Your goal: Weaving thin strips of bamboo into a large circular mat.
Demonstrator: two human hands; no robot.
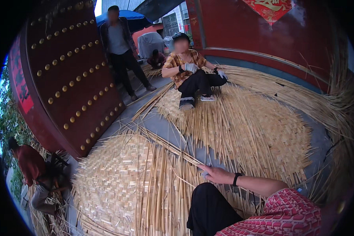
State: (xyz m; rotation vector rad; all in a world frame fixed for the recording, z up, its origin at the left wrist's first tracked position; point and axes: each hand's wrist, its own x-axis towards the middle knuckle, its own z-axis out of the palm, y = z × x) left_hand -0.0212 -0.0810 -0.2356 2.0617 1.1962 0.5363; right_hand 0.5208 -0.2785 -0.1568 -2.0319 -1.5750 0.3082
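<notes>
My right hand (216,174), with a black band at the wrist, reaches in from the lower right. Its fingers close around the near end of a thin bundle of flattened reed strips (173,147). This bundle slants away to the far left across the woven reed mat (106,185) in front of me. Long loose strips (161,192) lie side by side along the mat's right part. A greyish covering shows at my fingers. My bent knee (210,208) in black trousers is beside the mat. My left hand is out of view.
Another reed mat (279,122) lies ahead, where a gloved person (190,67) squats. Someone stands (120,43) by the red studded door (69,74); another person (31,167) sits at left. Long reeds (271,84) are heaped along the red wall (263,35).
</notes>
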